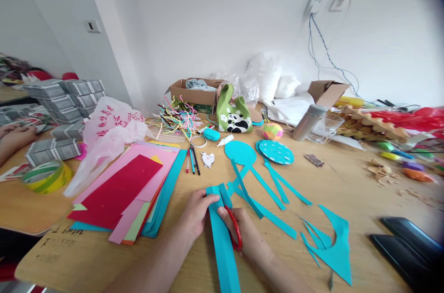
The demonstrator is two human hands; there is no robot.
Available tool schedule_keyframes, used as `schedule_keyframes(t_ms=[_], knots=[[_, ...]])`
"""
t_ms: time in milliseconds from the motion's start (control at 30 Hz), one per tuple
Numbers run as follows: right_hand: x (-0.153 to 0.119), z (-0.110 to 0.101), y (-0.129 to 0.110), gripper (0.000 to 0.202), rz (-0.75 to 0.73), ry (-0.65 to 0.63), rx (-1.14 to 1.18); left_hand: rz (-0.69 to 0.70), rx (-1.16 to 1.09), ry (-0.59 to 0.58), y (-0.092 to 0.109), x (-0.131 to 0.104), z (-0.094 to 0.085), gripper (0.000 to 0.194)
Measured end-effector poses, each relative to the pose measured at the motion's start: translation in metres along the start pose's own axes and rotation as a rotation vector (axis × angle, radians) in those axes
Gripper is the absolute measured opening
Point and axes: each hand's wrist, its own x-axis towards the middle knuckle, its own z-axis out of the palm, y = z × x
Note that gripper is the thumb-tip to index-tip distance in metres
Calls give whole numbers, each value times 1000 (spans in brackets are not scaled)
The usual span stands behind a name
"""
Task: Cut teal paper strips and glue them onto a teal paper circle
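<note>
A long folded strip of turquoise paper [222, 251] is pinched at its far end by my left hand [199, 212]. My right hand [246, 230] grips red-handled scissors [237, 233] close beside it; their blades are hidden by the paper and fingers. Beyond my hands lie several cut turquoise strips [267, 186], some crossing one another. A turquoise paper disc [240, 152] sits at the top of them, and a dotted turquoise disc [276, 151] is to its right. Curved turquoise offcuts [342, 249] rest at the right.
Stacked coloured paper [121, 191] lies on the left, near yellow tape [48, 176] and a white plastic bag [111, 131]. Pens [193, 161], a green panda bag [234, 115] and a metal flask [310, 123] stand farther back. Another person's hands [17, 138] are at far left.
</note>
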Motion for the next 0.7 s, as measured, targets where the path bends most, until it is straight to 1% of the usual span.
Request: schedule_keyframes(t_ms=[200,400,567,700], knots=[[1,1,0,55,34,-2,22,-18,0,-10,1,-1,2,14],[1,0,-2,54,6,1,38,-35,0,-1,1,-2,3,14],[2,1,-1,58,56,18,14,-41,4,-2,0,-1,3,11],[2,1,-2,62,53,2,8,-38,15,-8,1,-2,5,11]])
